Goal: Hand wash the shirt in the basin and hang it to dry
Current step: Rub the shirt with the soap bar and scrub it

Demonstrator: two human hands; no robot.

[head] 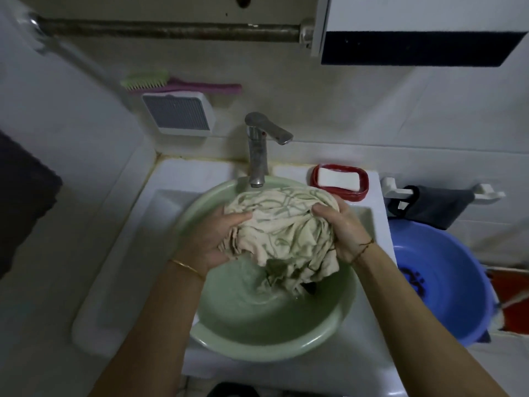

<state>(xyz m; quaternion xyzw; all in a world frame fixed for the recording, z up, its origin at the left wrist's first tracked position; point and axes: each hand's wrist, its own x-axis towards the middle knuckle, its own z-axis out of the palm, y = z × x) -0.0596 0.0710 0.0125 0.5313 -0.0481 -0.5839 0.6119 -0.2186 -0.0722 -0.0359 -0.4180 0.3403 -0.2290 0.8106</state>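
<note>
Shirt [282, 230]: cream cloth with green line pattern, bunched into a wet bundle, lifted above the water; its lower folds hang down and touch the surface.

My left hand [213, 237]: closed around the left side of the bundle, thumb on top, fingers tucked beneath the cloth. Thin gold bangle [187, 267] at the wrist.

My right hand [343, 227]: closed on the right side of the bundle, fingers curled over the top edge. Dark thread bracelet [363, 247] at the wrist.

Basin [266, 343]: pale green, round, partly filled with water, seated in the white sink [128, 245].

Tap [259, 150]: metal, upright at the back of the sink, spout end just above the basin's far rim.

Soap dish [363, 184]: red, on the sink's back right corner, holding a white soap bar [339, 179].

Blue tub [446, 285]: on the floor, right of the sink.

Brush [160, 81]: green head, pink handle, resting on top of a white wall box [179, 113].

Dark cloth [432, 206]: draped over a white wall rail at right.
</note>
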